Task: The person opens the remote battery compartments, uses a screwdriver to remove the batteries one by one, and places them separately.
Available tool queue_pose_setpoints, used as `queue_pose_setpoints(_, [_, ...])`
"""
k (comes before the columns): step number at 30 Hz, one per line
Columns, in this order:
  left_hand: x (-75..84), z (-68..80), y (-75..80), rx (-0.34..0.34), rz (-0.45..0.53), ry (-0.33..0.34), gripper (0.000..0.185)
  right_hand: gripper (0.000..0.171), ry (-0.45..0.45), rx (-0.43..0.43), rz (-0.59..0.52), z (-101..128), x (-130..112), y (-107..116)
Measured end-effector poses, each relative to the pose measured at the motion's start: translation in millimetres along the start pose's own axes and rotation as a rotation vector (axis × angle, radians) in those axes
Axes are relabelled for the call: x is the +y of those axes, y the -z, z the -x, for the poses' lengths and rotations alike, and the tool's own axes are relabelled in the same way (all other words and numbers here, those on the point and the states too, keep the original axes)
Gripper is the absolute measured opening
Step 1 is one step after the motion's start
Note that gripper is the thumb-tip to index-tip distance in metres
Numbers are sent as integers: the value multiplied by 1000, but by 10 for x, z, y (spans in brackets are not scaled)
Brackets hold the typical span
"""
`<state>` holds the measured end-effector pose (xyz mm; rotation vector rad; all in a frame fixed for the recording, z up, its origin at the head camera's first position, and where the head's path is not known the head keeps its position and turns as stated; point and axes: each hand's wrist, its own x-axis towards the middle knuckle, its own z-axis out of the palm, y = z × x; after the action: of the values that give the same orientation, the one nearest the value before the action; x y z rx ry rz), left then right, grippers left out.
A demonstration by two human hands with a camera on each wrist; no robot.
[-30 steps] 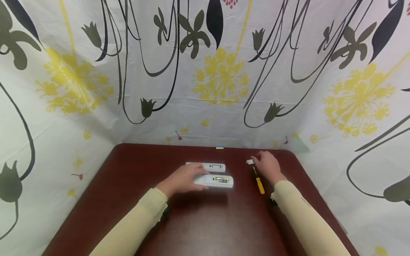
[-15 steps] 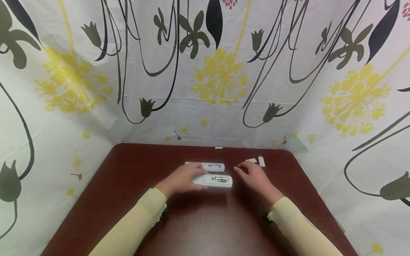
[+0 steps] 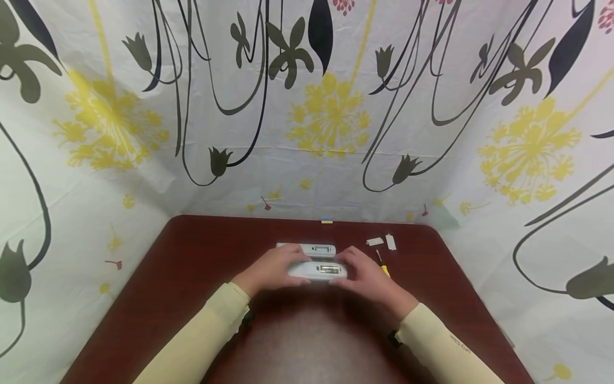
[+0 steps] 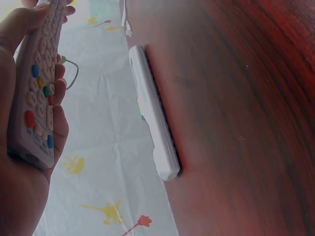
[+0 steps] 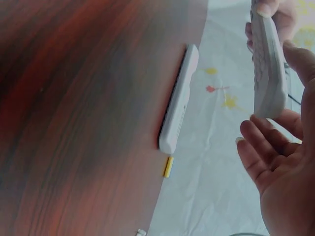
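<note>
The white remote point(image 3: 317, 270) is up off the table, held between both hands, near the middle of the dark red table point(image 3: 192, 277). Its back faces up, and the battery slot is open with something shiny and yellowish inside. From the left wrist view you can see its other side point(image 4: 37, 88), with white buttons and a few red, blue, yellow and green ones. No words on it can be read.

The left hand point(image 3: 273, 269) wraps around the left end of the remote, fingers curled under it and thumb along the side. The right hand point(image 3: 366, 274) is at the right end. Its thumb touches the edge, and in the right wrist view its fingers point(image 5: 256, 152) are bent a little and spread just under the remote point(image 5: 269, 64).

A second white remote point(image 3: 307, 249) lies flat on the table just behind the first one, also back up with its slot open. Off to the right, near the far edge, lie two small white covers point(image 3: 381, 242). A little screwdriver with a yellow handle point(image 3: 382, 265) pokes out just behind the right hand. A tiny yellow and blue bit point(image 3: 328, 221) sits at the far edge of the table. A flowery cloth point(image 3: 331, 112) with yellow blooms hangs all around.

A second ago the right hand was over by the white covers. Now it has come across to the remote, and the remote has come up off the table. The left hand has stayed put.
</note>
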<state>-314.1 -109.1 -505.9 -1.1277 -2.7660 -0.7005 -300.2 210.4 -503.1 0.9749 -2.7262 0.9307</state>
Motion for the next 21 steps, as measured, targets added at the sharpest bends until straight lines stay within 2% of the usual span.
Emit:
queue_pose_setpoints(3, [10, 3, 8, 1, 12, 7, 56, 61, 29, 0, 17, -3, -27, -29])
queue_pose_setpoints(7, [20, 1, 14, 1, 16, 11, 57, 60, 40, 13, 20, -11, -54, -33])
queue_pose_setpoints(21, [55, 2, 43, -14, 11, 31, 59, 57, -13, -29, 4, -16, -118, -63])
